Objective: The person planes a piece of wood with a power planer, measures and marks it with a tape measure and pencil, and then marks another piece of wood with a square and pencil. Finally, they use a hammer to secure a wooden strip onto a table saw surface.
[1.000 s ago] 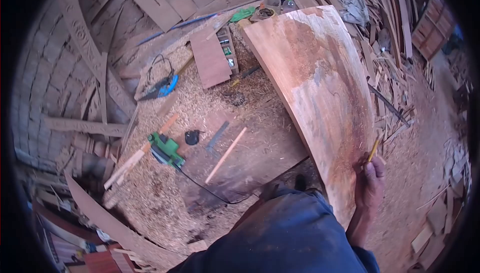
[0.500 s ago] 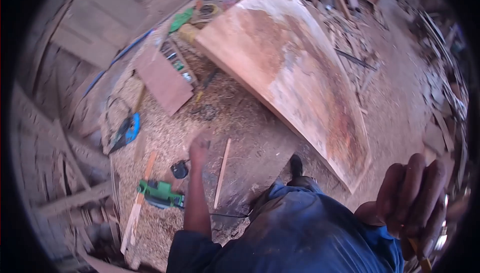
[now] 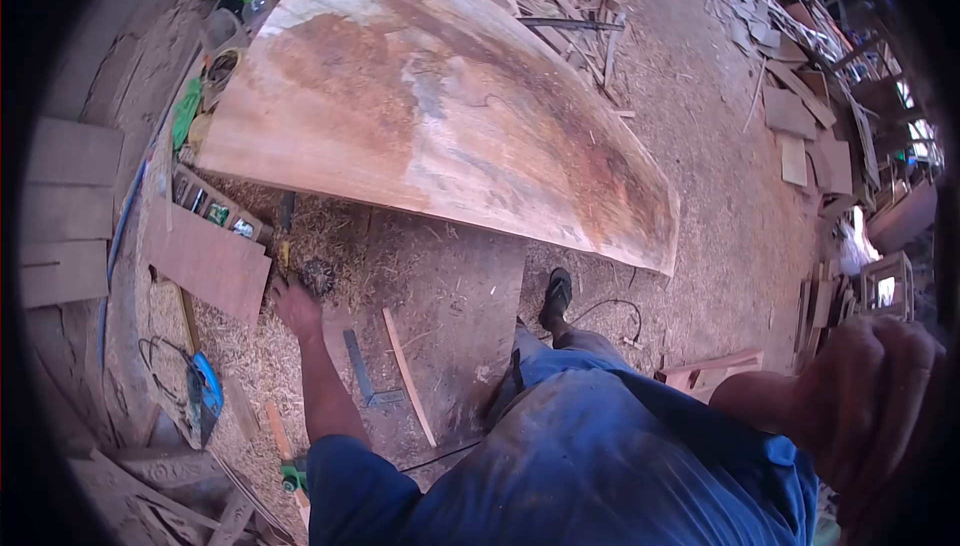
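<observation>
My left hand (image 3: 297,308) reaches down beside a reddish flat board (image 3: 212,264), its fingers apart and pointing to a yellow-and-black tool (image 3: 285,246) on the shavings. I see nothing held in it. At the right edge, my right hand (image 3: 875,386) is raised close to the camera with fingers curled; what they hold is hidden. A large wooden slab (image 3: 430,106) with one curved edge lies in front of me. Nearer my feet are a try square (image 3: 368,381) and a thin wooden strip (image 3: 408,376).
An open box of small items (image 3: 215,208) adjoins the board. To the left lie a blue-and-grey tool (image 3: 208,391) and a partly covered green power tool (image 3: 293,476). Wood offcuts (image 3: 570,21) line the slab's far side. A dark cable (image 3: 440,456) crosses the floor.
My left hand has moved forward to the board and the yellow-and-black tool. My right hand has turned, hiding the thin yellowish item seen in it before. The view has swung right.
</observation>
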A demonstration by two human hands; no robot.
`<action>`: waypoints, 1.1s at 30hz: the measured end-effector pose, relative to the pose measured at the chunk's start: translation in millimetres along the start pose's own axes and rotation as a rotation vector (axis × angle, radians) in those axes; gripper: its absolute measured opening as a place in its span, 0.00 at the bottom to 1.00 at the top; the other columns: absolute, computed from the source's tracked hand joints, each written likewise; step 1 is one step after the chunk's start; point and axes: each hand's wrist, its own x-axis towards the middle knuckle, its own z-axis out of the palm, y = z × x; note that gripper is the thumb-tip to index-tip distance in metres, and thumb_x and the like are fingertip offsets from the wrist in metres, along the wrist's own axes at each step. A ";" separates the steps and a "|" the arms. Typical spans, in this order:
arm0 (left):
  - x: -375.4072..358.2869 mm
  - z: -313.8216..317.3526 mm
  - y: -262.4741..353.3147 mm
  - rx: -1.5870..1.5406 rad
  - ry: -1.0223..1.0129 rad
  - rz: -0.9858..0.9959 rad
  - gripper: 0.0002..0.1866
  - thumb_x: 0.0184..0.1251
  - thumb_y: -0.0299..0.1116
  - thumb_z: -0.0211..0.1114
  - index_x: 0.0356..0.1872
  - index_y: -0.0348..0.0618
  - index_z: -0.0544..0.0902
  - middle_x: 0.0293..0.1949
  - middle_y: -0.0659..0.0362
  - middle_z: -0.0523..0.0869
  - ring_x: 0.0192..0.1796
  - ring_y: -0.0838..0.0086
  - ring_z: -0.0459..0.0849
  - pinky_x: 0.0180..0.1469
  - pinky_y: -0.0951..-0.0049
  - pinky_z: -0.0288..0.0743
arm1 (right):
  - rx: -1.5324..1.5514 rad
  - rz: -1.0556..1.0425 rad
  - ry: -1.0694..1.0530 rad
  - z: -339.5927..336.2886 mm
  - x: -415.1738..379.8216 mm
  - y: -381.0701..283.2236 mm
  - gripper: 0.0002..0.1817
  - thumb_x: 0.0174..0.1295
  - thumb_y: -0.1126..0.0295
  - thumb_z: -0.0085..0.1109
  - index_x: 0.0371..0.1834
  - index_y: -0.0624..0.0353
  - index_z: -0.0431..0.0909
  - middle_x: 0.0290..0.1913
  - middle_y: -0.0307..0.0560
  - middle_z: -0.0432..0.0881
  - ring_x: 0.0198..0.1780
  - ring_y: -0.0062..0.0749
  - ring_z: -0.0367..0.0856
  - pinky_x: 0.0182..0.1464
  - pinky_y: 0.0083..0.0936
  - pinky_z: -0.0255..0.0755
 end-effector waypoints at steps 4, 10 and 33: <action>9.7 4.8 -27.4 -0.141 0.055 0.072 0.15 0.72 0.30 0.69 0.57 0.41 0.87 0.68 0.46 0.80 0.70 0.41 0.76 0.68 0.42 0.77 | -0.045 -0.004 -0.005 2.3 -3.3 -12.7 0.26 0.67 0.63 0.76 0.65 0.56 0.79 0.62 0.50 0.75 0.65 0.43 0.72 0.70 0.43 0.69; -23.5 -10.2 -50.3 -1.298 -0.059 -0.361 0.09 0.84 0.33 0.62 0.52 0.36 0.83 0.51 0.56 0.83 0.54 0.68 0.83 0.63 0.58 0.79 | -0.052 -0.034 -0.063 11.6 -2.6 -15.0 0.31 0.66 0.64 0.76 0.70 0.57 0.75 0.67 0.53 0.74 0.70 0.46 0.70 0.75 0.46 0.66; -268.9 -242.3 116.5 -1.358 -0.706 0.073 0.20 0.84 0.35 0.66 0.66 0.32 0.79 0.70 0.44 0.81 0.67 0.59 0.84 0.65 0.63 0.81 | -0.874 0.621 -0.837 148.8 -247.1 264.5 0.08 0.61 0.63 0.66 0.35 0.52 0.92 0.35 0.45 0.93 0.44 0.47 0.95 0.51 0.48 0.87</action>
